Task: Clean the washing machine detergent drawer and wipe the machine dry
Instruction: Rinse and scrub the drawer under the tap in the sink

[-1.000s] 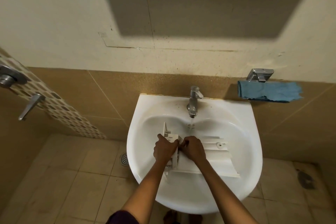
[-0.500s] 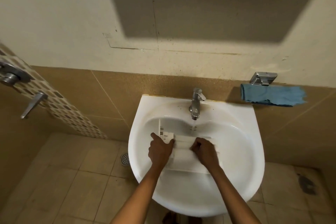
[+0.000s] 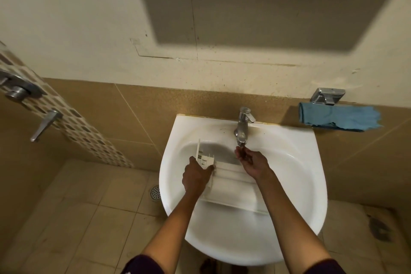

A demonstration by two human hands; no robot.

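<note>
The white drawer [image 3: 231,182] lay in the sink [image 3: 311,162], slanting across the bowl from upper left to lower right, its front panel standing up at the left end. Our left hand [image 3: 196,176] gripped it near that end, fingers curled over its edge. Our right hand [image 3: 252,161] was off the drawer, held open right under the spout of the tap [image 3: 242,127], fingers [image 3: 241,154] loosely bent. A blue cloth [image 3: 338,118] hung from a metal holder [image 3: 328,95] on the wall to the right, well apart from the sink.
</note>
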